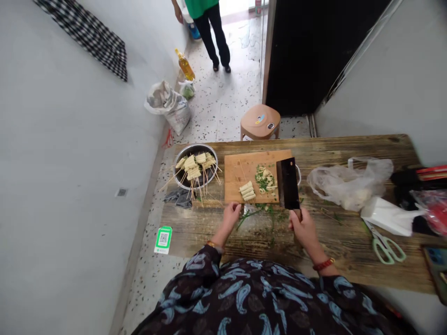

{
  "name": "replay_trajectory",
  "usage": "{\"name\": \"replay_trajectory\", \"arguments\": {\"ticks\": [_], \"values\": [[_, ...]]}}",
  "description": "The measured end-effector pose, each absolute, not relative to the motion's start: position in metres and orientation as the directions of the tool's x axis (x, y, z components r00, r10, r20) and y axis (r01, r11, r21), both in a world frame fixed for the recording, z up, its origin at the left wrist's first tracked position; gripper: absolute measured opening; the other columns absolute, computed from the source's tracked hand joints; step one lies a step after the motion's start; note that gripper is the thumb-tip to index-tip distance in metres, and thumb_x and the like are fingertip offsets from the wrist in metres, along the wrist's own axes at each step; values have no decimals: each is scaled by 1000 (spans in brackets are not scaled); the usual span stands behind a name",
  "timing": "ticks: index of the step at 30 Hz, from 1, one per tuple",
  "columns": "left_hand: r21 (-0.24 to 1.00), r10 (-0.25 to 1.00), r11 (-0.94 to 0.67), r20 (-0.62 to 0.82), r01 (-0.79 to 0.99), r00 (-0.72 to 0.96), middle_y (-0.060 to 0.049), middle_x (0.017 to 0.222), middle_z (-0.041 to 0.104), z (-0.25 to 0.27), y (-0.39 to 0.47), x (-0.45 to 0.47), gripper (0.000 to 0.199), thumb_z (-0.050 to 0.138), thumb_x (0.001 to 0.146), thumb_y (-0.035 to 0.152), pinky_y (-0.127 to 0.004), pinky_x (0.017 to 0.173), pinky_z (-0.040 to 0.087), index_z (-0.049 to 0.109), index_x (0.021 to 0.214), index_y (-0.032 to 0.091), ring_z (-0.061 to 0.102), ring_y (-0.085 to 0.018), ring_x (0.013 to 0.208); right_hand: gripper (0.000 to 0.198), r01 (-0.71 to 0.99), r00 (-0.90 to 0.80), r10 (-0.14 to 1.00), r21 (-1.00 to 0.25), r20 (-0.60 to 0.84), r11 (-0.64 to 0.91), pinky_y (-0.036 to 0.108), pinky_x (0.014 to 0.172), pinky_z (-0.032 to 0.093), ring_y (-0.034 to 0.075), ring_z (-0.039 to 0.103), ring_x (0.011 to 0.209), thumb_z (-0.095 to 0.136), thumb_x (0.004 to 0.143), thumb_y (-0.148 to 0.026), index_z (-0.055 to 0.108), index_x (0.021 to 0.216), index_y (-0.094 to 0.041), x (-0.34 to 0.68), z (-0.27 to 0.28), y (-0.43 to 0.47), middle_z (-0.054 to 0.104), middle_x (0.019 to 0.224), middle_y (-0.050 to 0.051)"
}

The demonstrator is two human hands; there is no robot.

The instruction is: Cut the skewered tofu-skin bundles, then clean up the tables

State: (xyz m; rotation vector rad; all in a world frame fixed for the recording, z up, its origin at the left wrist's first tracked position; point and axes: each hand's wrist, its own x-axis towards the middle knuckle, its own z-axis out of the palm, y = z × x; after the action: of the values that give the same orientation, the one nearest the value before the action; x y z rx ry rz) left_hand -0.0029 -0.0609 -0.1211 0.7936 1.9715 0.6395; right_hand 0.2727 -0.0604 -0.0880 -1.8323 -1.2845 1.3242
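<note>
- Right grip [301, 224]: clenched around the handle of a cleaver [288, 184]; its dark blade overlaps the right end of the cutting board, contact uncertain from my view.
- Left grip [232, 215]: fingers drawn in, by the board's near edge; I cannot tell whether anything is held.
- Cutting board [232, 172]: wooden, flat on the bench [195, 232].
- Skewered rolls [247, 191]: pale, lying side by side on the board, near its front edge, sticks pointing away from me.
- Chopped greens and pale trimmings [265, 180]: one loose heap, on the board between rolls and blade.
- Metal bowl [188, 149]: left of the board, holding more skewers [192, 167], sticks over the rim.
- Dark cloth [179, 197]: just beside the bowl.
- Bench, right side: plastic bag [331, 184], pale-handled scissors [384, 241], phone [436, 260].
- Beyond the bench: stool [260, 118], white sack [179, 114], oil bottle [186, 67], standing person in green [200, 7].
</note>
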Motion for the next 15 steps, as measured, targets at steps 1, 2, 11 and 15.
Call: {"name": "replay_trajectory", "arguments": {"ticks": [1,2,11,15], "values": [[697,723,680,-587,228,-365,-4,74,68,-120,-65,4,20,58,82,34,-27,64,51,61,87,15,64,-14,64,36,377,78,904,-827,-421,-418,27,51,43,15,55,46,46,84,-54,52,92,-19,279,-86,-63,56,53,-4],[695,709,696,-626,181,-324,-4,73,68,-120,-67,11,22,59,82,36,-25,59,50,60,87,14,64,-13,61,35,362,77,896,-826,-436,-433,26,51,43,15,54,46,46,84,-54,51,92,-20,283,-85,-66,55,52,-5],[453,526,789,-847,-416,75,-9,87,73,-117,-38,40,12,59,88,25,-26,72,55,59,91,14,70,-14,74,31,78,-96,845,-850,-526,-520,22,45,42,10,52,43,43,87,-52,45,80,-22,275,-82,-96,54,58,-7],[501,542,772,-840,-392,-6,1,65,66,-109,-40,38,9,59,87,23,-19,58,51,62,89,15,61,-8,53,36,-58,-147,824,-827,-547,-559,23,44,44,10,52,44,46,84,-58,45,82,-22,269,-86,-104,57,63,-5]]}}
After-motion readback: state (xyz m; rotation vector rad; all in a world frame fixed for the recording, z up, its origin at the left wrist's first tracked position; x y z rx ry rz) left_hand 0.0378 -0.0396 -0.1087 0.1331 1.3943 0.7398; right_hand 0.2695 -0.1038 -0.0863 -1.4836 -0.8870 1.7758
